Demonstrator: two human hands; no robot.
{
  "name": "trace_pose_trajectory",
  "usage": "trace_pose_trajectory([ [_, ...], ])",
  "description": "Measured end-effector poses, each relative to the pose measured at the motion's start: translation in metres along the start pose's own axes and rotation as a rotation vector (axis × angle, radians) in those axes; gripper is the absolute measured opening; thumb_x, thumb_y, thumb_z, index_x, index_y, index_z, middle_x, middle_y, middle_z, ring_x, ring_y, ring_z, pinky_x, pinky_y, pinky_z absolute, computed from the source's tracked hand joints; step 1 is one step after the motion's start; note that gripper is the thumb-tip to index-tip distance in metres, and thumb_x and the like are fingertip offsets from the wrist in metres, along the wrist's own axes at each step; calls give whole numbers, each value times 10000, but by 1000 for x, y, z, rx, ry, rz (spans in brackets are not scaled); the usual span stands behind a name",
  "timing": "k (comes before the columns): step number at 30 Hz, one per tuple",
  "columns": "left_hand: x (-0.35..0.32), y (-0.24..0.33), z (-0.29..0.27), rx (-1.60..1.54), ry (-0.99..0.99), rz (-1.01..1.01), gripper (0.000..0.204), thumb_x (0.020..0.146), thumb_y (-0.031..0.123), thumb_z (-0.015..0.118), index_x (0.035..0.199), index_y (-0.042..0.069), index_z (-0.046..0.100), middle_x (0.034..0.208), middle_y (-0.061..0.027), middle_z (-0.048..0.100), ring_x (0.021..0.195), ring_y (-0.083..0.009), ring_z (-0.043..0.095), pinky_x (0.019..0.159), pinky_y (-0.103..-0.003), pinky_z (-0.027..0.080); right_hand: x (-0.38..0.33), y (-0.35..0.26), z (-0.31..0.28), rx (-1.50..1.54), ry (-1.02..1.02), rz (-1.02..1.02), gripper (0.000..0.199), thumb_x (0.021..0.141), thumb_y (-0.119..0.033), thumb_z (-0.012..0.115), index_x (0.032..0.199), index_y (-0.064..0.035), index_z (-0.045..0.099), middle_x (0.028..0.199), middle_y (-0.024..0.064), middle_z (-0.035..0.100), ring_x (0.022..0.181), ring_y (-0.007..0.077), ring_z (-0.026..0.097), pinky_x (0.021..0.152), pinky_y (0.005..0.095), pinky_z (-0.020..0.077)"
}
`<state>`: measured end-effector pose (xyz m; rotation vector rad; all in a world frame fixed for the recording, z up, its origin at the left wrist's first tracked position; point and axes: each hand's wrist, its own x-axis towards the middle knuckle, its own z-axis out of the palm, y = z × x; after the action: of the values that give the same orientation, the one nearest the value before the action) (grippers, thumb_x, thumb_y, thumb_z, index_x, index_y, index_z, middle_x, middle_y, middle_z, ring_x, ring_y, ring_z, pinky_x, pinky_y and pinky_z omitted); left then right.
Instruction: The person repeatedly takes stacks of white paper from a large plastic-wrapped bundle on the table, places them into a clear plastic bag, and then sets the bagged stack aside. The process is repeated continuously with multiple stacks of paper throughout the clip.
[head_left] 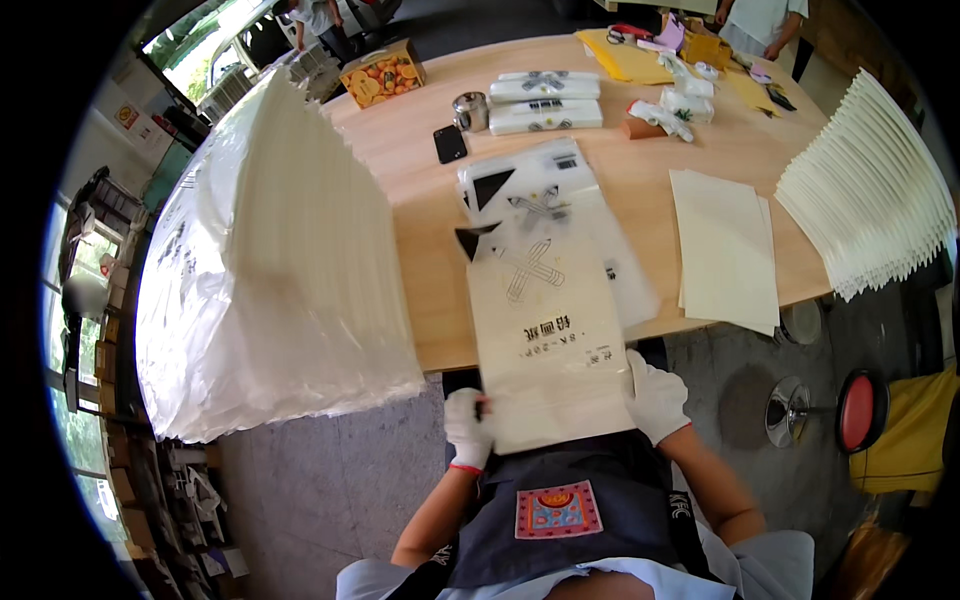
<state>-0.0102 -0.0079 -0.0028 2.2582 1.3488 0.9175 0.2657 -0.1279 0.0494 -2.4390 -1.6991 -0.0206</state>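
Observation:
A clear-wrapped packet of drawing paper (548, 310), printed with crossed pencils, lies at the table's near edge and overhangs it toward my apron. My left hand (466, 430), in a white glove with a red cuff, is closed at the packet's lower left edge. Something small, dark and red shows at those fingertips; I cannot make out what it is. On the opposite edge, my gloved right hand (659, 402) grips the packet, its thumb along the side. Beneath and beyond it lie printed clear plastic bags (590, 200) with black corners.
A tall stack of plastic-wrapped packets (300, 250) stands on the left. Loose cream sheets (725, 245) and a fanned paper stack (868, 190) are on the right. Farther back are rolled bags (545, 116), a phone (450, 144), a metal tin (470, 111) and an orange box (383, 74).

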Motion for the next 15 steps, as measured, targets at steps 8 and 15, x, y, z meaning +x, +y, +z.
trace_pose_trajectory([
  [8,-89,36,-88,-891,-440,-616,65,863,66,568,915,32,585,848,8,604,776,-52,545,693,-213,431,-63,-15,-77,-22,-805,-301,294,841,-324,473,721,-90,604,633,100,633,573,270,646,498,435,481],
  [15,-28,54,-90,-460,-137,-82,162,722,2,639,669,44,492,696,-82,590,590,-185,562,540,-277,441,2,46,-4,661,-482,262,469,888,-472,487,1003,-47,648,806,85,682,725,191,659,671,315,502],
])
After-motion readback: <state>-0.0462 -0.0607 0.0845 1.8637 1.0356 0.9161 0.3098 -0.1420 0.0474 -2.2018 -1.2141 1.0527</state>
